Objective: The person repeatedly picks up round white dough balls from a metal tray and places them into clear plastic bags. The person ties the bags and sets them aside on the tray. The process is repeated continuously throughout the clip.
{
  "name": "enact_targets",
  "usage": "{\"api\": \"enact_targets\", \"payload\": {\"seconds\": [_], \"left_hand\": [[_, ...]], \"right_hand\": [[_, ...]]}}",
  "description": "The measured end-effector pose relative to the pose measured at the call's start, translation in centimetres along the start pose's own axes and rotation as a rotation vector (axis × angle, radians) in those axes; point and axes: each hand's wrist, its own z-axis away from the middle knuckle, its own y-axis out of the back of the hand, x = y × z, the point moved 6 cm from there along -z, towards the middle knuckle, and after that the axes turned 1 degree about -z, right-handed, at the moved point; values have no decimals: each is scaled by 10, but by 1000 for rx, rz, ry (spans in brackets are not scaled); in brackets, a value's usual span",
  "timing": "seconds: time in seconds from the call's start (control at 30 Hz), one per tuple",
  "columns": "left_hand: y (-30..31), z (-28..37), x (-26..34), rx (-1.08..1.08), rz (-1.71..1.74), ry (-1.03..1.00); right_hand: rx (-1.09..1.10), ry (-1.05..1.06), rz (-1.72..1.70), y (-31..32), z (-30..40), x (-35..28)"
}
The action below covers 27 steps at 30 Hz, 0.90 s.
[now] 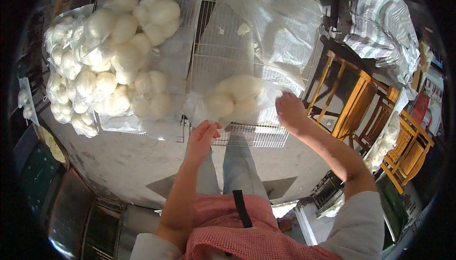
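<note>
Before me, on a wire rack [228, 137], lies a clear plastic bag holding several pale round buns [221, 105], which look like steamed buns. My left hand [205, 135] pinches the bag's near edge, below the buns, between thumb and fingers. At the bag's right end, my right hand [290, 108] is closed on the gathered plastic. Beyond the bag, a translucent sheet [281, 21] lies rumpled over the rack, and a small pale crumb [243, 29] rests on the mesh. Filled bags of buns [117, 46] are piled on the lined rack at left.
Wooden folding chairs [351, 103] stand at the right, near a striped cloth [381, 28]. A tray with more pale items [386, 142] is by the chairs. Dark panels [71, 203] stand at the lower left. Concrete floor [124, 167] shows under the racks.
</note>
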Motion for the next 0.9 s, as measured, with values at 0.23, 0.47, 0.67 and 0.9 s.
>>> {"api": "enact_targets", "payload": {"seconds": [0.23,0.47,0.67,0.9], "left_hand": [[-57,12,37,-147,-26,-185],[-81,30,26,-405,-250,134],[-74,53,50,-393,-316,-143],[-60,67,55,-82,-491,-338]], "right_hand": [[208,596,-355,64,22,-75],[725,456,-447,145,15,-77],[-74,-310,-1136,94,18,-66],[179,-843,-2310,35,38,-126]]}}
